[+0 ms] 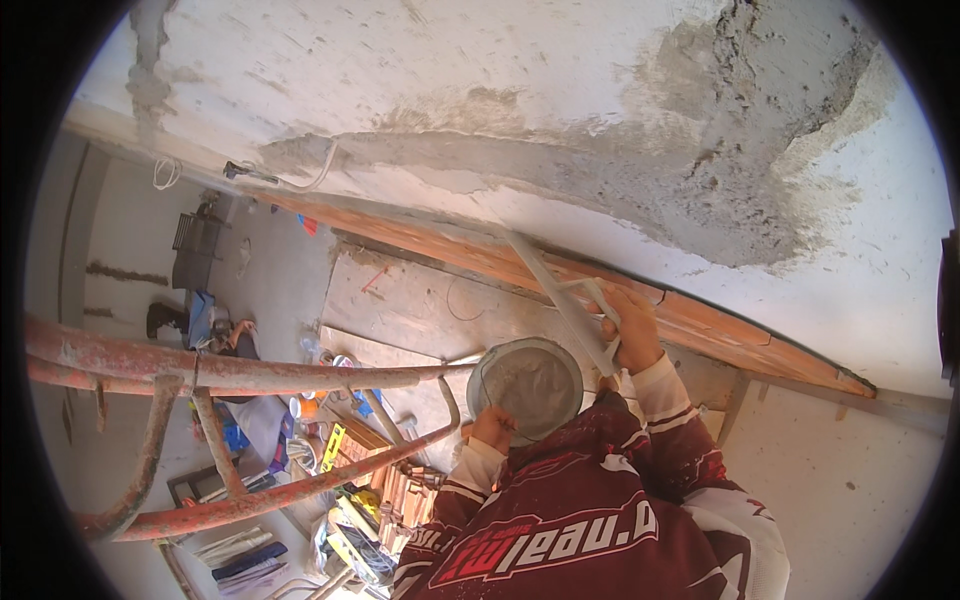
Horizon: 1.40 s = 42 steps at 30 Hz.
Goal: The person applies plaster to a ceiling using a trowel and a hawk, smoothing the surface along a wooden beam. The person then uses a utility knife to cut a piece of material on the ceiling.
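A long, straight, flat grey metal trowel with a pale handle (560, 297) is slanting between the person and the wall, just far of and to the right of the bucket, and the right hand (633, 330) is wrapping closed around its handle. The left hand (491, 428) is curling its fingers narrowly at the near left edge of a round grey bucket (530, 346); whether they are gripping rim or handle cannot be told. Inside, wet grey mortar (528, 384) is lying with a smeared surface. A maroon-and-white long-sleeved jersey (590, 520) is covering the person's torso and arms. Beyond the trowel, a reddish-orange brick-like strip (700, 322) is running along the white wall (400, 60), where a rough grey plaster patch (720, 190) is spreading toward the right. Farther left, a pale cable (325, 168) is hanging from the wall. On the left, red, paint-worn scaffold pipes (250, 366) are crossing above a floor where a yellow level-like bar (332, 449) and stacked reddish-brown pieces (408, 490) are lying.
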Each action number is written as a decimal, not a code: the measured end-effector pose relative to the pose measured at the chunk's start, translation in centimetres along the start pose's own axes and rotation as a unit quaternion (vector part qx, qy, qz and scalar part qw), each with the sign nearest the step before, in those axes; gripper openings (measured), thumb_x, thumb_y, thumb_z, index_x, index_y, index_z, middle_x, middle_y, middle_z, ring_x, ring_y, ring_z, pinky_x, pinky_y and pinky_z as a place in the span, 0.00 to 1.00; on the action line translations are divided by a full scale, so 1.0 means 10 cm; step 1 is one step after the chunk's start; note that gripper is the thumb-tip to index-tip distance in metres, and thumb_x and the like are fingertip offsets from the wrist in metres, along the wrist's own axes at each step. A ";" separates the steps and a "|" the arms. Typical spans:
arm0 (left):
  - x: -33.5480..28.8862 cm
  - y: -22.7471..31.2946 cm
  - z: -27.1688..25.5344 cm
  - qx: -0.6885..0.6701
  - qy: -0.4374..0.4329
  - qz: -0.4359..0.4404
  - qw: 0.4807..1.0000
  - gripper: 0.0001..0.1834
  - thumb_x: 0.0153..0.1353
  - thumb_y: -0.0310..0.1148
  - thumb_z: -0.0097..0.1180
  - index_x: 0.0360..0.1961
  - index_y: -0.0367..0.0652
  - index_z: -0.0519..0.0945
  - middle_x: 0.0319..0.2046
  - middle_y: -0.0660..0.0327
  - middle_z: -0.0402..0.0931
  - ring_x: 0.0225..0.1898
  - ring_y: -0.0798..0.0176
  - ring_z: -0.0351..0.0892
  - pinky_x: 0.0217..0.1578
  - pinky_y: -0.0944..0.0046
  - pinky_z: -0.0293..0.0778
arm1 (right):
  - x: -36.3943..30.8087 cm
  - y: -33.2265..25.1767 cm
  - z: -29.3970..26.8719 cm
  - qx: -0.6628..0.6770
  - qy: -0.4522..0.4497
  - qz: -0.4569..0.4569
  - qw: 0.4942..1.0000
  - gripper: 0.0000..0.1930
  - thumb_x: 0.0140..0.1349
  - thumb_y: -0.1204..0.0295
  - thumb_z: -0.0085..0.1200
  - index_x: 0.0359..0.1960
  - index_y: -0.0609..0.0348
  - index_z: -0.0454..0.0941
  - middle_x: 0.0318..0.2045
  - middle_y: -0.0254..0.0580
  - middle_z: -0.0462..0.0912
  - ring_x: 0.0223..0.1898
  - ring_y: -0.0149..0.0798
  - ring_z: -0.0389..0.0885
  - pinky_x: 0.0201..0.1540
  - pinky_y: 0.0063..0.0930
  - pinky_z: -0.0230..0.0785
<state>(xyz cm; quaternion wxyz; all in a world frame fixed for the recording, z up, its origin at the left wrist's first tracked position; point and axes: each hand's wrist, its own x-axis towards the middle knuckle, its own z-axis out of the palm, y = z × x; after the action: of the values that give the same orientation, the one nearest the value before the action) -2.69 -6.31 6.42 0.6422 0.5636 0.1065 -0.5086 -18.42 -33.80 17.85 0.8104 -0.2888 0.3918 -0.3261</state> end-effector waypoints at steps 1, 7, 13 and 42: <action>0.00 0.00 0.01 -0.009 0.002 -0.004 1.000 0.06 0.46 0.23 0.44 0.15 0.42 0.66 0.16 0.62 0.61 0.21 0.64 0.61 0.28 0.60 0.64 | -0.02 -0.02 -0.05 0.002 -0.002 -0.002 1.000 0.15 0.60 0.67 0.45 0.43 0.64 0.74 0.26 0.33 0.76 0.15 0.19 0.60 0.17 0.11 0.52; 0.02 -0.07 -0.09 0.079 -0.018 0.045 0.996 0.05 0.47 0.24 0.45 0.16 0.43 0.67 0.17 0.61 0.63 0.21 0.63 0.63 0.27 0.61 0.64 | -0.24 -0.24 -0.23 -0.073 -0.093 0.011 0.993 0.15 0.58 0.66 0.47 0.42 0.64 0.75 0.23 0.30 0.75 0.15 0.17 0.60 0.16 0.12 0.50; 0.14 -0.17 -0.35 0.493 -0.074 0.286 0.819 0.05 0.45 0.24 0.46 0.16 0.43 0.68 0.17 0.59 0.66 0.21 0.62 0.67 0.24 0.61 0.64 | -0.01 0.22 -0.41 -0.509 -0.257 -0.111 0.814 0.18 0.51 0.60 0.51 0.37 0.62 0.78 0.31 0.48 0.80 0.28 0.42 0.77 0.33 0.30 0.68; -0.07 0.09 0.11 0.033 0.021 0.039 0.998 0.05 0.49 0.25 0.46 0.18 0.41 0.71 0.19 0.60 0.67 0.24 0.63 0.67 0.25 0.63 0.66 | -0.12 0.28 -0.32 -0.539 -0.282 -0.132 0.783 0.22 0.47 0.59 0.55 0.41 0.59 0.77 0.37 0.52 0.78 0.40 0.48 0.77 0.44 0.32 0.67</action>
<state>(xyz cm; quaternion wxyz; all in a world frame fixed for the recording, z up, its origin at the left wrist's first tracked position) -2.80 -6.99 7.79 0.6402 0.5988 0.0809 -0.4743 -20.78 -31.77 14.69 0.5463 -0.8062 0.2162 -0.0701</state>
